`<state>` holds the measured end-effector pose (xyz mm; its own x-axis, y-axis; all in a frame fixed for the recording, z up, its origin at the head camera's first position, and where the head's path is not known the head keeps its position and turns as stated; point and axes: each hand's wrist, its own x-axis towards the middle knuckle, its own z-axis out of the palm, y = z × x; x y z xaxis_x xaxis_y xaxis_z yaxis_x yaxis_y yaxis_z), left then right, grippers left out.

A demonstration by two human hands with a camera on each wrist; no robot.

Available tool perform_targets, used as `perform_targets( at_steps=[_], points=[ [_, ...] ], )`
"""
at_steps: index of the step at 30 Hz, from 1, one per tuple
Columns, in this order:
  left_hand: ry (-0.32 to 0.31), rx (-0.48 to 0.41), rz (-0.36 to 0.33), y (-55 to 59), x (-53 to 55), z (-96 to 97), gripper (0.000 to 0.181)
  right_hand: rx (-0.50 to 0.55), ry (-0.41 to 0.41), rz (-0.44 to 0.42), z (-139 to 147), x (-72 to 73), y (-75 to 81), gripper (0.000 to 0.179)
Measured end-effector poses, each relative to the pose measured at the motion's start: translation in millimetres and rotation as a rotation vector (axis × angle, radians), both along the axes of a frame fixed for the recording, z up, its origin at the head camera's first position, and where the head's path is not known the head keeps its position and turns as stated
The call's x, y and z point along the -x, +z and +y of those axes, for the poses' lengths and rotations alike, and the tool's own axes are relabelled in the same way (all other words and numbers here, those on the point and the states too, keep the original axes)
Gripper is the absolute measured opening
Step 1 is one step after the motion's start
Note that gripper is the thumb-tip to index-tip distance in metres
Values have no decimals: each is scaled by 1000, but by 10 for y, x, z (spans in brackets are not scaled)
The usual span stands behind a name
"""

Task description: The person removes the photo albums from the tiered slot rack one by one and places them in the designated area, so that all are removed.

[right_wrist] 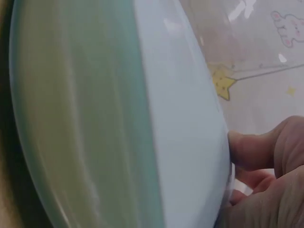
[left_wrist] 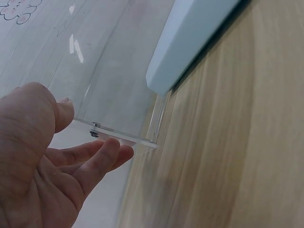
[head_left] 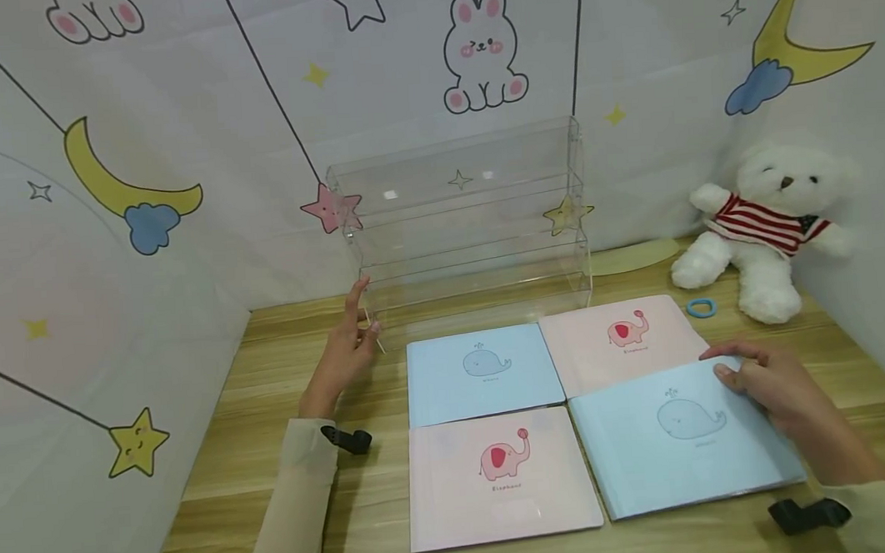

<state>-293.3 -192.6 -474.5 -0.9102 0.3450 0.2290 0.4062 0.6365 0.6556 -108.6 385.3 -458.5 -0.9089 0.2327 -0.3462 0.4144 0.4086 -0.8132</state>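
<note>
A clear acrylic rack with several tiers stands at the back against the wall cloth. My left hand touches its left side, fingertips on the outside of the side panel and thumb near the front edge. My right hand grips a light blue whale book at its upper right corner, thumb on the cover; fingers underneath are partly hidden. That book fills much of the right wrist view and overlaps a pink elephant book. Left of them lie another blue whale book and another pink elephant book.
A white teddy bear in a striped shirt sits at the back right. Near its feet lies a small blue ring. A pale yellow-green flat piece lies along the back wall. Wood-grain table extends to the cloth walls.
</note>
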Motion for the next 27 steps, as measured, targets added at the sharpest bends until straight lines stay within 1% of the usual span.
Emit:
perform_targets(
  at_steps=[2,5,8,12,14,16,17,18,19,20,22,23,25,26,27],
  points=[
    [0,1,5,0,-3,-5,79,-70,12,9,-7,-6,-16,25],
    [2,2,15,2,-3,-13,79,-149,49,33,-28,-16,-27,37],
    [10,1,26,2,1,-18,79,-268,120,62,-47,-24,-22,45],
    [10,6,47,-7,-7,-35,79,-489,214,84,-61,-16,17,44],
    [6,5,42,-5,-29,-54,79,-565,255,96,-58,1,55,44],
    [4,-5,23,18,-63,-74,81,-620,288,111,-65,22,109,48],
    [7,-15,15,36,-80,-88,81,-640,301,136,-73,45,136,51],
    [12,-25,18,61,-89,-92,82,-656,302,179,-84,66,167,54],
    [16,-30,36,90,-93,-95,83,-668,300,239,-95,97,201,57],
    [23,-31,67,126,-99,-95,85,-683,294,297,-115,130,241,63],
    [47,2,169,200,-96,-97,89,-716,296,451,-148,228,321,76],
    [61,31,227,240,-96,-100,91,-737,306,527,-162,289,364,82],
    [87,127,333,319,-106,-118,96,-794,352,652,-181,419,457,93],
    [96,192,365,352,-118,-134,97,-829,386,696,-187,485,502,97],
    [103,262,381,382,-135,-158,98,-873,422,738,-191,550,544,99]
  ],
)
